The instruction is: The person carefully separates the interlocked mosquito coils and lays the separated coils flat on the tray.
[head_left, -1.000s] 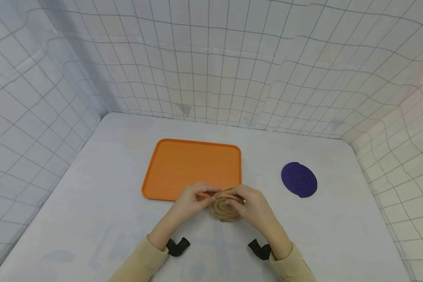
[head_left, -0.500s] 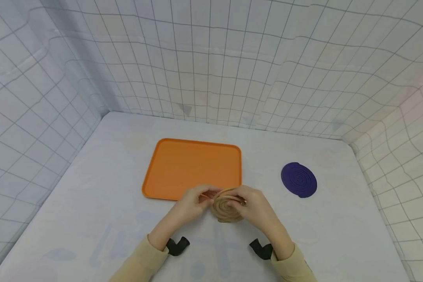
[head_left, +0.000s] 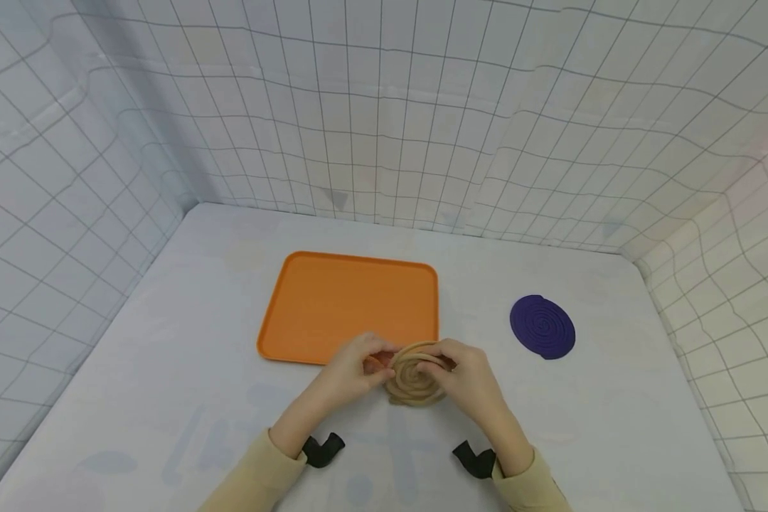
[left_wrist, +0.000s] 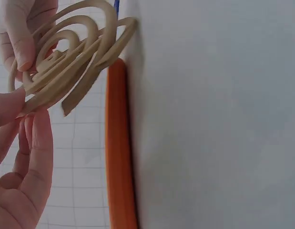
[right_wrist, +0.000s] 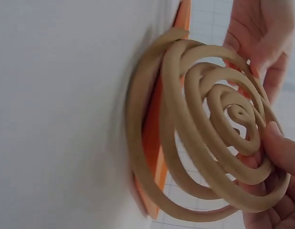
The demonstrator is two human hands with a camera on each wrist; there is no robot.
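A tan spiral coil, like a flexible spiral coaster (head_left: 409, 390), is held between both hands in the head view, just past the near right corner of the orange tray. My left hand (head_left: 352, 370) pinches the outer turns at its left side. From the right, my right hand (head_left: 472, 377) grips it with the thumb across the turns. In the right wrist view the spiral's turns (right_wrist: 199, 143) are spread apart, with gaps between them. The left wrist view shows the coil (left_wrist: 85, 57) tilted, one loose end pointing down.
An orange tray (head_left: 352, 306) lies flat behind the hands, and a purple spiral disc (head_left: 542, 327) lies to the right on the white table. Black curved pieces (head_left: 323, 451) sit by both wrists. White grid-lined sheets (head_left: 390, 121) enclose the back and sides.
The tan coil has turned clockwise a little, its lower loose end shifting left. Both hands have shifted slightly to the right. Tray and purple disc stay where they were.
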